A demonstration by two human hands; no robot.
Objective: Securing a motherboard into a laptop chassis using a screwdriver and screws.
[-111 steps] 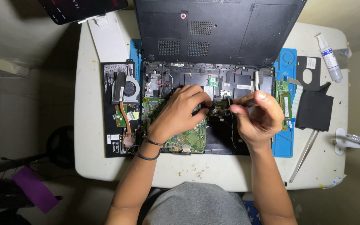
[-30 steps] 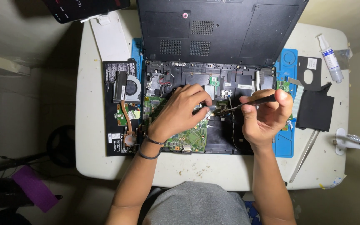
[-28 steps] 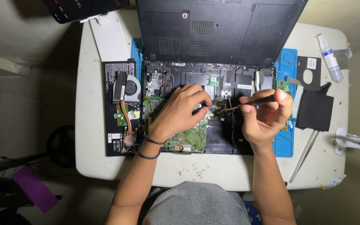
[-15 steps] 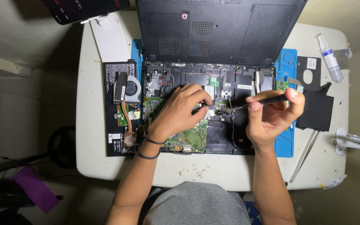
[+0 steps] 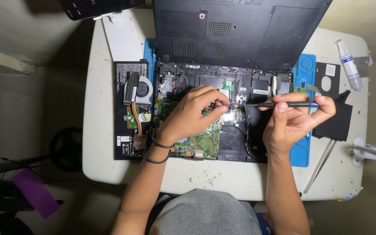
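Observation:
An opened black laptop (image 5: 240, 48) lies on a blue work mat (image 5: 303, 150), its insides bared with a green circuit board (image 5: 201, 141). My left hand (image 5: 192, 113) rests over the board, thumb and forefinger pinched on a small part near the middle of the chassis. My right hand (image 5: 294, 119) holds a thin black screwdriver (image 5: 275, 104) level, its tip pointing left to where my left fingers pinch. A black band circles my left wrist.
A cooling fan with copper pipe (image 5: 136, 93) lies on a black panel at the left. A small white bottle (image 5: 349, 65), black sheets (image 5: 334, 119), metal tweezers (image 5: 320, 165) and a white clamp (image 5: 370, 152) sit at the right. A dark tablet (image 5: 96, 6) lies top left.
My right hand has drawn to the right and turned the screwdriver level, its tip now reaching my left fingers. My left hand has stayed over the board.

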